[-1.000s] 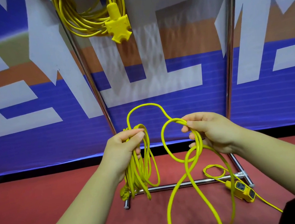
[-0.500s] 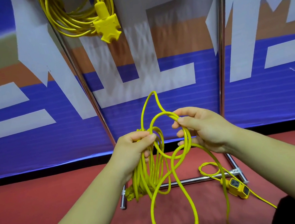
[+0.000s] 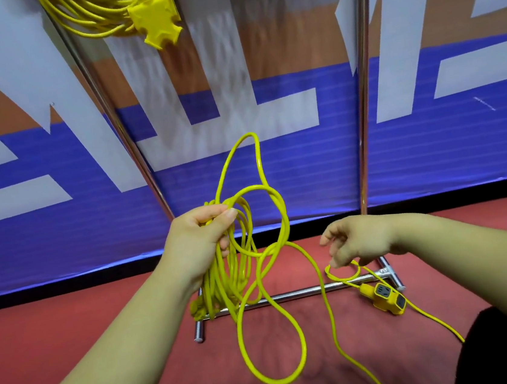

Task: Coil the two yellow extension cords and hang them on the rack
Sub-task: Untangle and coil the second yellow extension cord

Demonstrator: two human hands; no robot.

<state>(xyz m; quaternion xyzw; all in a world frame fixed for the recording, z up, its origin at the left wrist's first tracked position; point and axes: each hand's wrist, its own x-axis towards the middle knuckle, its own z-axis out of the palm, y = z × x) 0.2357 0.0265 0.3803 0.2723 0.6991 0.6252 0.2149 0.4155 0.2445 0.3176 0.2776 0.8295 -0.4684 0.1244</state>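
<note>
Several yellow cord (image 3: 217,290) loops, seemingly tangled, hanging.

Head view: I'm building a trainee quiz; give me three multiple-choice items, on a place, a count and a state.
1. Where is the oblong socket block? A floor, by the rack's foot; B table; C box.
2. How many upright rack poles show? A one; B two; C four.
3. The left hand is: A gripping cord loops; B flat on the floor; C empty.
Answers: A, it lies on the red floor beside the base bar; B, two chrome poles rise; A, its fingers curl round the loops.
</note>
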